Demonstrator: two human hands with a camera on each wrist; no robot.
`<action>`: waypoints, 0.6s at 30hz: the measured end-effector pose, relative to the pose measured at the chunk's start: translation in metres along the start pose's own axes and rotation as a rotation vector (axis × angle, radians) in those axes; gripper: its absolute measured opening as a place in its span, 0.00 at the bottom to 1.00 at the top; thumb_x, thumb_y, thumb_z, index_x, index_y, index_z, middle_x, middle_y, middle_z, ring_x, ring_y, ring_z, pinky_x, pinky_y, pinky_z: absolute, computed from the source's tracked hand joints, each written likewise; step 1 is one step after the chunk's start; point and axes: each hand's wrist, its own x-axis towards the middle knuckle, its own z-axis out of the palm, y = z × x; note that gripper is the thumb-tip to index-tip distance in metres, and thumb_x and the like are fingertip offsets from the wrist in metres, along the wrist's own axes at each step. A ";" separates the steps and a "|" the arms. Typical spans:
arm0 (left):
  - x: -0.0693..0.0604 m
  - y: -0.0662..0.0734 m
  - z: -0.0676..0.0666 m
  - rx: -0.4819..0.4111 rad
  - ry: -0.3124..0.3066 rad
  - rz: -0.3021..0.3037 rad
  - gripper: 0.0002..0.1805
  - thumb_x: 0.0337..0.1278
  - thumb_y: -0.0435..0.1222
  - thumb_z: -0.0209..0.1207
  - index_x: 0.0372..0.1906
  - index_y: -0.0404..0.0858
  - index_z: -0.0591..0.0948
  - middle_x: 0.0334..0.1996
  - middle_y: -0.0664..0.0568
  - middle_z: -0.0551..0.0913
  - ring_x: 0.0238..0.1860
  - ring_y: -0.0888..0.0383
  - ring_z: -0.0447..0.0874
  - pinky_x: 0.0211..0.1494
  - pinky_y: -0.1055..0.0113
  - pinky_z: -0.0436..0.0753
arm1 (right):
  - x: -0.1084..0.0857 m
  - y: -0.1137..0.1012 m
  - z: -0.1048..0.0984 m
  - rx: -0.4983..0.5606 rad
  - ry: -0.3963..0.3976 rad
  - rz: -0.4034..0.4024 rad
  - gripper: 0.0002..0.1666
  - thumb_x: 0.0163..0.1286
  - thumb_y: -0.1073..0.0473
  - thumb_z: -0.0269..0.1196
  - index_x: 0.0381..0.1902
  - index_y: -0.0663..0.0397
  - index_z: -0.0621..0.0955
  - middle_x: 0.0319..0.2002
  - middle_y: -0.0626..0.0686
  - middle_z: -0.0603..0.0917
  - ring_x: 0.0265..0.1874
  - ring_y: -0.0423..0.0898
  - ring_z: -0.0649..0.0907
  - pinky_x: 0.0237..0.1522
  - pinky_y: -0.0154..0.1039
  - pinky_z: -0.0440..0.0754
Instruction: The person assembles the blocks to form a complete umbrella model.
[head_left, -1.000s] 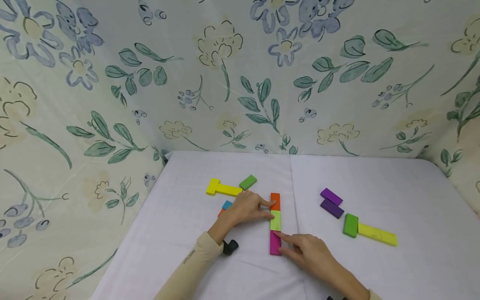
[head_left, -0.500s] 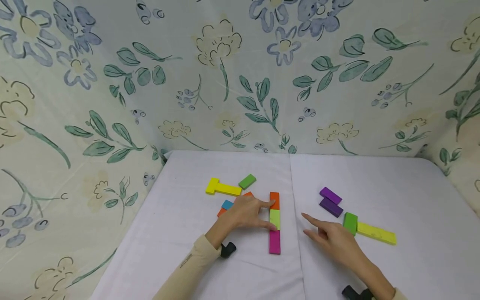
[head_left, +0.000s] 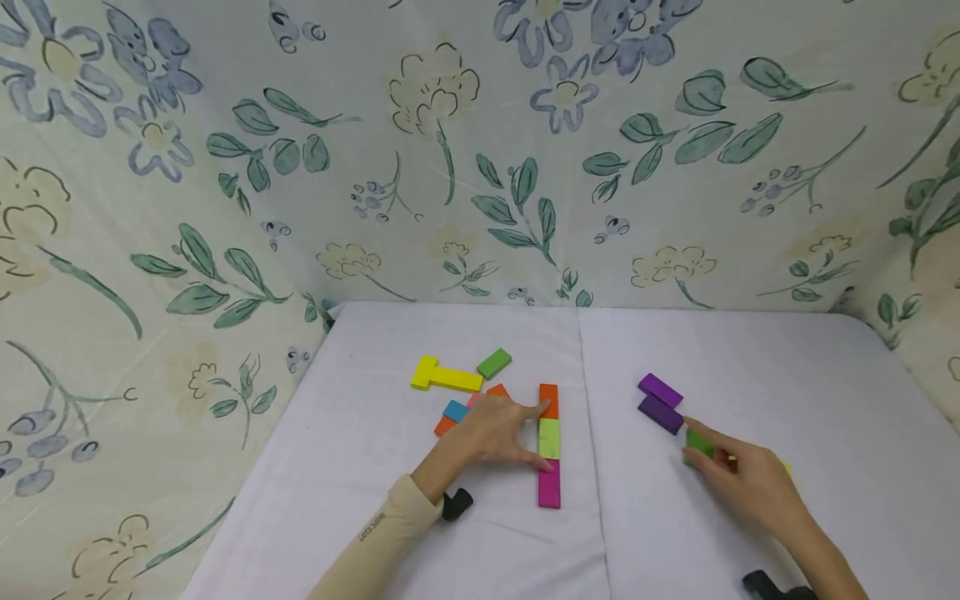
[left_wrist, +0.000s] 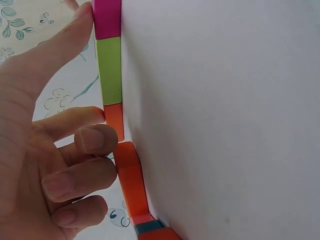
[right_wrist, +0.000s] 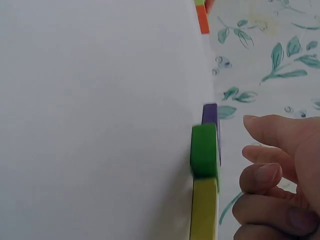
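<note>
A row of three wooden blocks lies end to end on the table: an orange block [head_left: 550, 400] at the far end, a lime block [head_left: 550, 436] between, a magenta block [head_left: 550, 487] nearest. My left hand [head_left: 487, 429] rests beside it, forefinger touching the orange block and thumb at the magenta one; its other fingers are bent. My right hand [head_left: 750, 475] hovers over a dark green block [head_left: 699, 443], thumb and forefinger spread around it. In the right wrist view the fingertips stand apart from that block. A yellow block [right_wrist: 204, 207] adjoins it, mostly hidden in the head view.
Two purple blocks [head_left: 661, 389] lie just beyond the right hand. Left of the row are yellow blocks [head_left: 456, 380] in a T, a light green block [head_left: 494, 363], a blue block [head_left: 455, 411] and more orange ones, partly covered by the left hand. Floral cloth [head_left: 450, 167] hangs behind.
My right hand has left the magenta block and moved right to the dark green block. The left thumb has slid from the lime block down to the magenta one; the row stays put.
</note>
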 end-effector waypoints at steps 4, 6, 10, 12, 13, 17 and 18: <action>0.000 0.000 0.001 0.003 0.006 -0.001 0.54 0.42 0.75 0.67 0.76 0.56 0.71 0.16 0.60 0.49 0.16 0.63 0.46 0.23 0.71 0.50 | -0.008 0.024 -0.017 0.000 0.013 0.077 0.29 0.71 0.49 0.70 0.65 0.54 0.82 0.21 0.46 0.71 0.21 0.33 0.64 0.21 0.33 0.60; 0.000 0.000 0.001 0.009 0.007 -0.001 0.54 0.42 0.75 0.67 0.76 0.56 0.72 0.16 0.60 0.49 0.16 0.63 0.46 0.23 0.71 0.50 | -0.012 0.037 -0.023 -0.010 0.033 0.101 0.29 0.70 0.50 0.71 0.64 0.56 0.83 0.22 0.47 0.72 0.21 0.33 0.64 0.21 0.34 0.60; 0.000 0.001 0.002 0.022 0.005 0.002 0.53 0.43 0.75 0.66 0.76 0.56 0.72 0.16 0.60 0.49 0.17 0.63 0.46 0.23 0.71 0.50 | -0.019 0.058 -0.031 -0.063 0.081 0.157 0.29 0.67 0.49 0.73 0.62 0.58 0.84 0.27 0.50 0.75 0.24 0.35 0.65 0.22 0.33 0.62; 0.000 0.001 0.001 0.027 0.005 0.003 0.53 0.43 0.75 0.66 0.76 0.56 0.72 0.16 0.60 0.49 0.17 0.63 0.46 0.23 0.71 0.50 | -0.020 0.067 -0.033 -0.067 0.093 0.185 0.31 0.66 0.50 0.74 0.62 0.60 0.83 0.35 0.55 0.77 0.30 0.40 0.71 0.27 0.34 0.65; 0.001 0.001 0.001 0.029 0.005 0.004 0.53 0.43 0.75 0.66 0.76 0.56 0.72 0.16 0.60 0.49 0.17 0.63 0.46 0.23 0.71 0.50 | -0.020 0.070 -0.033 -0.070 0.088 0.202 0.32 0.66 0.49 0.74 0.63 0.60 0.82 0.40 0.59 0.78 0.35 0.45 0.74 0.31 0.38 0.68; 0.001 0.001 0.002 0.031 0.011 0.007 0.53 0.42 0.75 0.66 0.75 0.56 0.72 0.16 0.60 0.49 0.16 0.63 0.45 0.22 0.71 0.49 | -0.022 0.080 -0.031 -0.030 0.039 0.239 0.36 0.68 0.48 0.72 0.67 0.63 0.79 0.57 0.71 0.73 0.53 0.69 0.71 0.45 0.59 0.72; 0.001 0.001 0.002 0.032 0.015 0.009 0.53 0.42 0.75 0.66 0.75 0.56 0.72 0.16 0.60 0.49 0.16 0.63 0.45 0.22 0.71 0.49 | -0.023 0.082 -0.030 -0.025 0.028 0.235 0.37 0.67 0.48 0.72 0.67 0.64 0.79 0.58 0.72 0.72 0.55 0.72 0.70 0.46 0.64 0.71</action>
